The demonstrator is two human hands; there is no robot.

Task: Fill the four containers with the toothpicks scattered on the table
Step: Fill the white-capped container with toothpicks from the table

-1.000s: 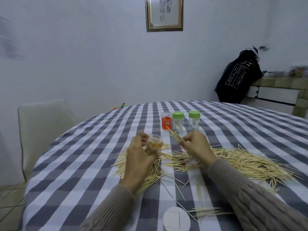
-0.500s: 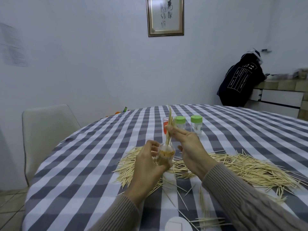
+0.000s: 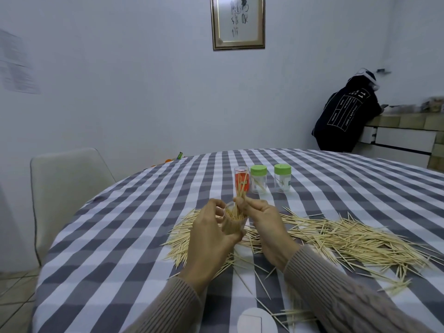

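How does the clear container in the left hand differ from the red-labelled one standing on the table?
The clear plastic container held in the left hand is lifted, tilted and packed with toothpicks; the red-labelled clear container stands upright on the checked tablecloth, untouched, its fill unclear. Neither shows a green lid.

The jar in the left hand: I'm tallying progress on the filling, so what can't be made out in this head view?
- How full the jar is: the left hand wraps its body.
- How many toothpicks the right hand pinches: too thin, overlapping the red container.
- Fill of the two green-lidded containers: too small.
- White disc: cut off by the bottom edge.
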